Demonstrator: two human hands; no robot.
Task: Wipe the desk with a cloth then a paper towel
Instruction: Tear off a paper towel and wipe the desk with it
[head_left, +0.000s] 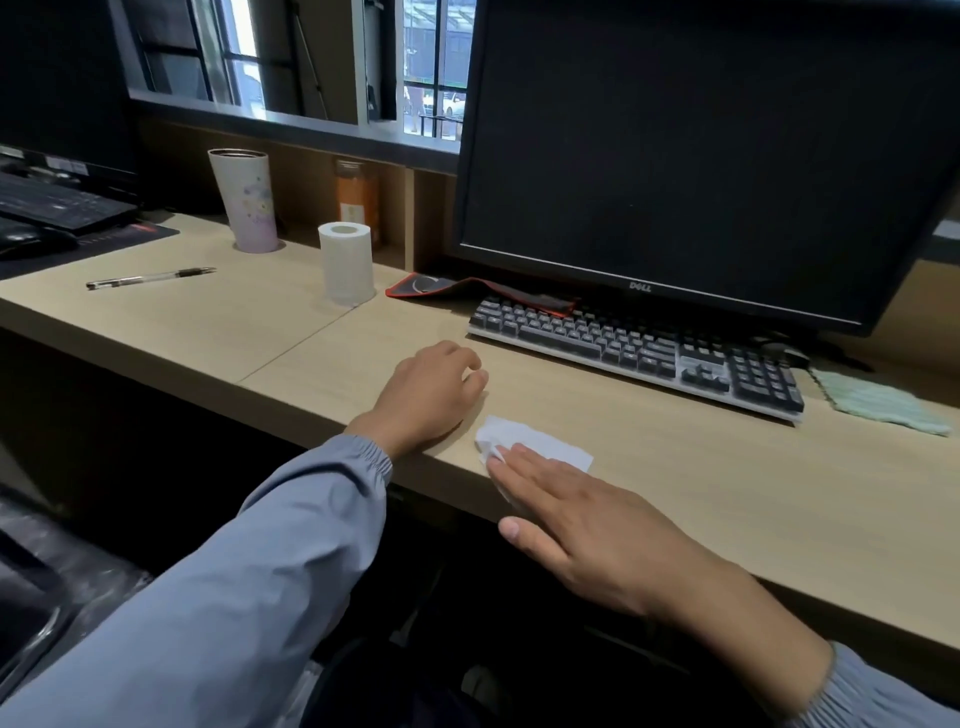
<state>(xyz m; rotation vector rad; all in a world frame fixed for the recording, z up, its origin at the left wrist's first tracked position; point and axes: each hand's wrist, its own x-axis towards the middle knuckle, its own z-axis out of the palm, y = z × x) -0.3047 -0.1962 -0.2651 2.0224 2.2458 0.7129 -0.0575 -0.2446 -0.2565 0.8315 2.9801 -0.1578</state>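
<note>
A white paper towel (540, 441) lies flat on the light wooden desk (675, 467) near its front edge. My right hand (587, 525) presses on the towel's near part with the fingers stretched out flat. My left hand (428, 395) rests on the desk just left of the towel, fingers curled loosely, holding nothing. A pale green cloth (878, 402) lies at the far right of the desk, beyond the keyboard's right end. A white paper roll (346, 262) stands upright further back on the desk.
A keyboard (639, 353) and a dark monitor (706, 156) stand behind my hands. A folded red-edged mouse pad (467, 288) lies left of the keyboard. A tall tumbler (244, 200), a pen (150, 278) and a second keyboard (52, 205) occupy the left side.
</note>
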